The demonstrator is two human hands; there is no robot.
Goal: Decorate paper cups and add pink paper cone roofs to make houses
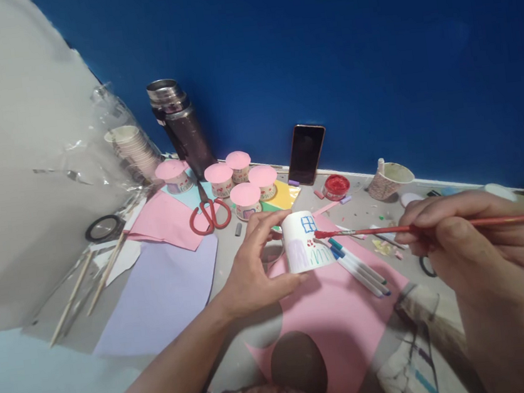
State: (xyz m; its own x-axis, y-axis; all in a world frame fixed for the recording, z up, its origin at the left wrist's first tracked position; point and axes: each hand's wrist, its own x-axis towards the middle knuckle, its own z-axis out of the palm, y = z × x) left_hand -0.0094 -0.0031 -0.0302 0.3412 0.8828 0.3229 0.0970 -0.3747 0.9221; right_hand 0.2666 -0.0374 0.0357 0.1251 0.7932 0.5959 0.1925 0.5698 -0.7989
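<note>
My left hand (251,264) grips a white paper cup (298,240) turned upside down, thumb below and fingers behind it. The cup carries a blue window, a purple door, green grass strokes and small red dabs. In my right hand (480,241) is a thin red paintbrush (389,229), held level. Its red-coated bristles are at the cup's side, near the red dabs; whether they touch I cannot tell. Under the cup lies pink paper (351,312) with round cut-outs, and on it several markers (358,270). A small pot of red paint (335,186) stands behind.
Several finished-looking cups with pink round tops (245,195) stand at the back beside red-handled scissors (210,218). A dark flask (183,130), a phone (307,153) and a patterned cup (389,181) line the blue wall. Purple paper (160,296) and wooden sticks (72,297) lie left; a stained cloth (421,348) lies right.
</note>
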